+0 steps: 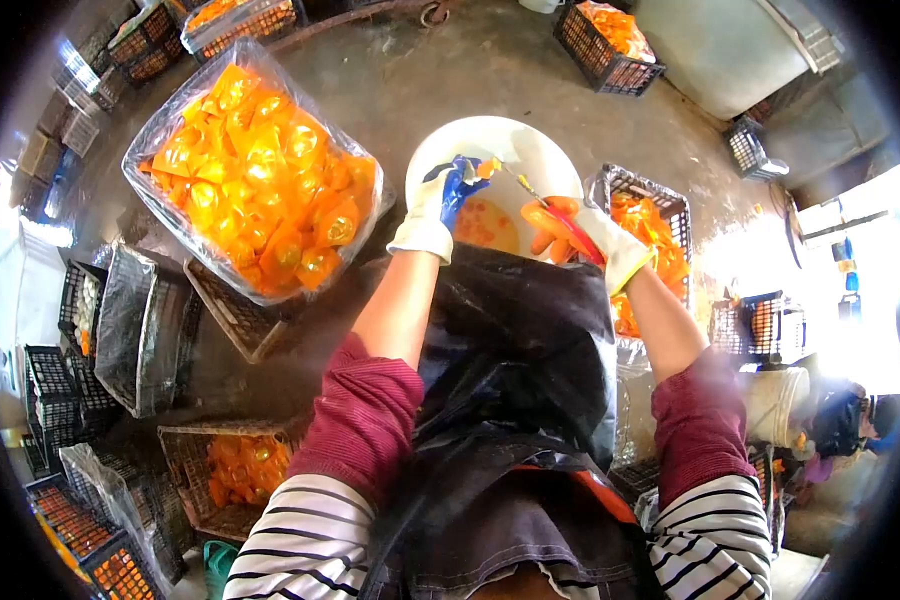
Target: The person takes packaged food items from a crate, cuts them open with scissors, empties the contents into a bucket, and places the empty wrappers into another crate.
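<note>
My left hand [447, 205], in a white glove with a blue palm, pinches a small orange piece [489, 168] above a round white basin [470, 130]. Orange bits [488, 222] lie in the bottom of the basin. My right hand [590, 235], gloved in white with orange fingers, is closed round red-handled scissors [576, 236]. Their narrow metal tip points toward the orange piece, a little apart from my left fingers. Part of the handle is hidden by the glove.
A plastic-lined crate [146, 150] heaped with shiny orange packets stands left of the basin. To the right is a black crate [682, 205] of orange pieces. A black apron [515, 350] covers my lap. More crates [590, 55] stand around on the wet floor.
</note>
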{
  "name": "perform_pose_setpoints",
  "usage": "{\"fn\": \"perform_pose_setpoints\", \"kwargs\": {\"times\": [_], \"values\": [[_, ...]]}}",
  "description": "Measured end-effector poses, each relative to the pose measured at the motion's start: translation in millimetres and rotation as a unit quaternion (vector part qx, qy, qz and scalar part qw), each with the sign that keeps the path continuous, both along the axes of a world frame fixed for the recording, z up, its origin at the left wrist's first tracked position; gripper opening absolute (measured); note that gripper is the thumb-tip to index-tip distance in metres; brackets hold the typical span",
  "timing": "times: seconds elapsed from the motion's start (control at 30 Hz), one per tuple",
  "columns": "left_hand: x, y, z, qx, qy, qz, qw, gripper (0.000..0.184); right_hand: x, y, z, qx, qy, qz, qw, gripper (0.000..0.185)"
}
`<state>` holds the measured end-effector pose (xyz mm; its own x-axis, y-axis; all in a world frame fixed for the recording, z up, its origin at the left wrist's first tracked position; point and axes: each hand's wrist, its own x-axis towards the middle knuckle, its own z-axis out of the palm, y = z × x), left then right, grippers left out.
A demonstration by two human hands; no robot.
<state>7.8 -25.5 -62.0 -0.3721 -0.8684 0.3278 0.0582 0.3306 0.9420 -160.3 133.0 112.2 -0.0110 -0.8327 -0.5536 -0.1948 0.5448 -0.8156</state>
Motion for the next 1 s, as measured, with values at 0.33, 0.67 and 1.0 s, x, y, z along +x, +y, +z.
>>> {"fn": "perform_pose_setpoints", "kwargs": {"times": [0.33,0.67,1.0], "values": [[7,7,15,0.095,0.052,0.004,0.994,0.035,-14,-2,-15,-0.067,-0.015,-0.003,0.998,0.035],[-6,-2,-22,0.213,0.238,-0.071,0.945,0.021,-13,-11,-9,-0.074,-0.012,-0.016,0.997,0.033],[-2,12,27,0.435,0.432,-0.113,0.782,0.027,3,-24,-34,-0.3,0.529,0.145,0.78,0.036]]}}
